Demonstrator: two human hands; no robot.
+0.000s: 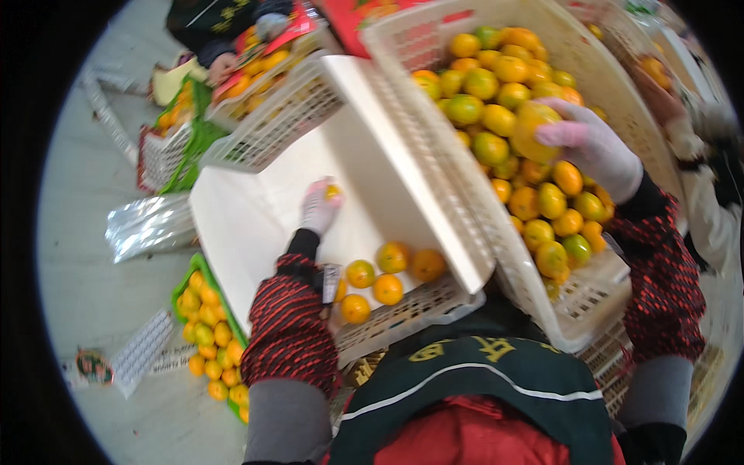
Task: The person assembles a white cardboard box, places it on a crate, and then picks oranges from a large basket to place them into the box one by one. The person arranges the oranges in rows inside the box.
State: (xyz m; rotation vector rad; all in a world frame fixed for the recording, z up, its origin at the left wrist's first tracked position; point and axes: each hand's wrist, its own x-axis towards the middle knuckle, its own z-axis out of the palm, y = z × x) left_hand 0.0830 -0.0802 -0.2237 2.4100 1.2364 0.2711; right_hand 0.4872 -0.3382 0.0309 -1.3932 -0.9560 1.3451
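My left hand [318, 208], in a pale glove, is down inside a plastic crate [401, 322] lined with white sheet [372, 157]. Its fingers close around a mandarin [332, 192], most of which they hide. Several other mandarins [388, 289] lie on the liner at the crate's near end, past my left wrist. Over the crate on the right is my right hand [601, 145], gloved as well, gripping a yellow-orange mandarin [533, 132] between thumb and fingers. Beneath it, a heap of yellow, orange and greenish mandarins [494, 119] partly fills that larger perforated crate [535, 308].
Left of the lined crate lies a green-edged container of mandarins [212, 331], beside clear plastic wrap [154, 224]. Another person's hand [222, 68] is at a fruit-filled basket [270, 96] at the top. At the right edge, a second person's hand [660, 96] holds fruit.
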